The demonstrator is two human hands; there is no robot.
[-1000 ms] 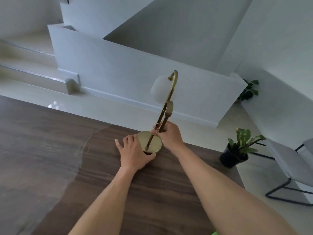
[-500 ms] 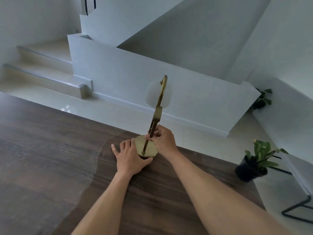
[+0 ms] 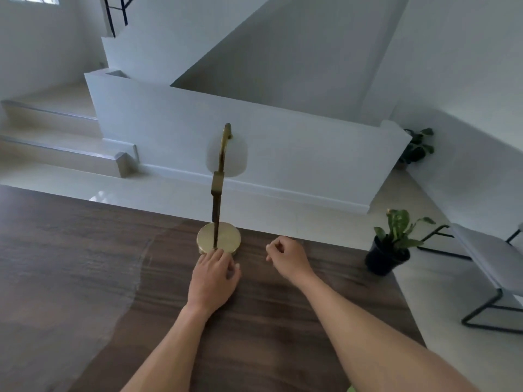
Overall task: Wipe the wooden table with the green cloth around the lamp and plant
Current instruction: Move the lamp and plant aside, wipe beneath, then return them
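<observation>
A brass lamp (image 3: 218,239) with a round base and a white shade stands upright near the far edge of the dark wooden table (image 3: 283,321). My left hand (image 3: 212,278) lies on the table just in front of the base, its fingertips touching the rim. To the right of the base my right hand (image 3: 288,258) is off the lamp, loosely curled and holding nothing. A small plant (image 3: 390,244) in a black pot stands at the table's far right corner. Only a sliver of the green cloth (image 3: 351,389) shows at the bottom edge.
A paler, smeared patch (image 3: 70,278) covers the left part of the tabletop. Beyond the table's far edge are the tiled floor, white steps (image 3: 56,154) and a low white wall. A grey chair (image 3: 486,267) on black legs stands to the right.
My right hand has let go of the lamp stem and moved right. My left hand has drawn back from beside the base. The lamp now stands upright instead of tilted.
</observation>
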